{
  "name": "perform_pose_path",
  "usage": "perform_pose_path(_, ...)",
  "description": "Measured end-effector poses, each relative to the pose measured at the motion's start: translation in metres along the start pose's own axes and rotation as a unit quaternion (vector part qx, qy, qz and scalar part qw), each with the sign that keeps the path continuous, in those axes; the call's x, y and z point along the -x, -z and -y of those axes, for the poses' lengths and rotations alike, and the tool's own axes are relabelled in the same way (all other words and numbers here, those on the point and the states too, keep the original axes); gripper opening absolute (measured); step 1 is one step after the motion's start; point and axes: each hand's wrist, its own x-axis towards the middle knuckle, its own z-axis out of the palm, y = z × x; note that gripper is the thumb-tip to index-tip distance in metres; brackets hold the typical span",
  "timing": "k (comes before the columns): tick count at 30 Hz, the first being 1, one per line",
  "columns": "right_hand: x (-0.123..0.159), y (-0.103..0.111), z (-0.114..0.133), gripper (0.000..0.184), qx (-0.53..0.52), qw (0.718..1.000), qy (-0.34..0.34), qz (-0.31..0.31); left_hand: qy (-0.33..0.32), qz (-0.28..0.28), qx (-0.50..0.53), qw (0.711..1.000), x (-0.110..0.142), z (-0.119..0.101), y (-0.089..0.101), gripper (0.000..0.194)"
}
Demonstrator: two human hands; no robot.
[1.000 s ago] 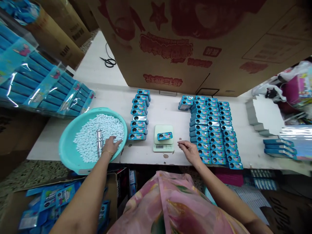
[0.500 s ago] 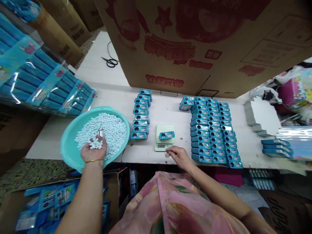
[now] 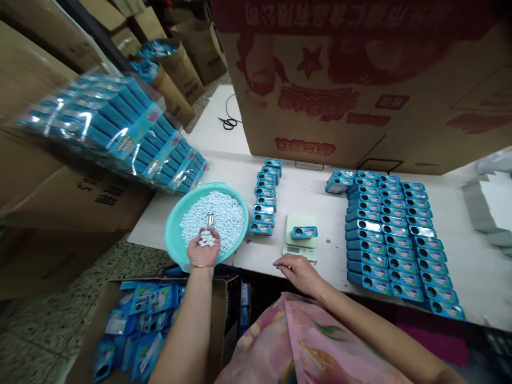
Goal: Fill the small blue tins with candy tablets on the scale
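- Palm up, L hand (image 3: pixel 203 253) was cupped, fingers curled but not squeezed tight, w/ a small heap of pale candies (image 3: pixel 207 239) in it, over the bowl (image 3: pixel 172 234).
- To hold the heap well: level palm, fingertips raised, no overfilling; kept over the bowl, any strays would prob. drop back in.
- Metal cylinder (image 3: pixel 210 219) sat among loose candies (image 3: pixel 229 213) just beyond the fingertips.
- R hand (image 3: pixel 299 273): fingers bent, tips close together, by the table's front edge, just nearer than the scale; couldn't tell if it pinched anything.
- Scale (image 3: pixel 288 241) had one blue tin (image 3: pixel 304 232) on its platform; readout too small to read.
- Edges: bowl's near side appeared to overhang the table (image 3: pixel 332 213) front, so leaning on that rim looked risky.
- Room: tin row (image 3: pixel 264 205) stood btwn bowl & scale, near the bowl's R rim; low sweeps there could've knocked tins. Bare strip btwn row & scale was narrow; wider one btwn scale & tin block (image 3: pixel 396 240).
- Big carton (image 3: pixel 340 117) bounded the far side.
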Motion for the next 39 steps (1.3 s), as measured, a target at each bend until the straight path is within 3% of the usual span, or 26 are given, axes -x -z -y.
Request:
perform_pose_path(4, -0.012, -0.004, 0.021, 0.023, 0.024, 0.998, 0.062, -0.019, 0.078, -0.009, -0.001, 0.997, 0.031, 0.028, -0.01, 0.02)
perform_pose_path(8, -0.023, -0.015, 0.042, 0.03, 0.166, 0.98, 0.111, -0.025, 0.205, -0.012, -0.029, 0.978, 0.068, 0.071, -0.006, 0.029)
perform_pose_path(13, -0.021, -0.037, 0.025, 0.033, 0.33, 0.941, 0.077, 0.014, 0.337, -0.009, -0.037, 0.941, 0.094, 0.111, 0.016, 0.031)
perform_pose_path(20, -0.01, -0.039, 0.005, 0.023, 0.355, 0.93, 0.092, 0.038, 0.352, 0.033, -0.047, 0.934, 0.094, 0.123, 0.028, 0.036)
perform_pose_path(24, -0.007, -0.038, -0.003, 0.021, 0.357, 0.925, 0.122, 0.04, 0.362, 0.025, -0.056, 0.93, 0.095, 0.125, 0.026, 0.033)
perform_pose_path(27, -0.006, -0.033, -0.008, 0.017, 0.328, 0.938, 0.108, 0.028, 0.37, 0.024, -0.061, 0.927, 0.097, 0.129, 0.018, 0.03)
perform_pose_path(34, -0.012, 0.01, -0.023, 0.015, 0.141, 0.986, 0.074, -0.048, 0.331, 0.012, -0.065, 0.941, 0.094, 0.143, -0.018, 0.023)
perform_pose_path(39, -0.019, 0.047, -0.04, 0.019, 0.193, 0.976, -0.012, -0.095, 0.326, 0.039, -0.053, 0.943, 0.092, 0.143, -0.023, 0.021)
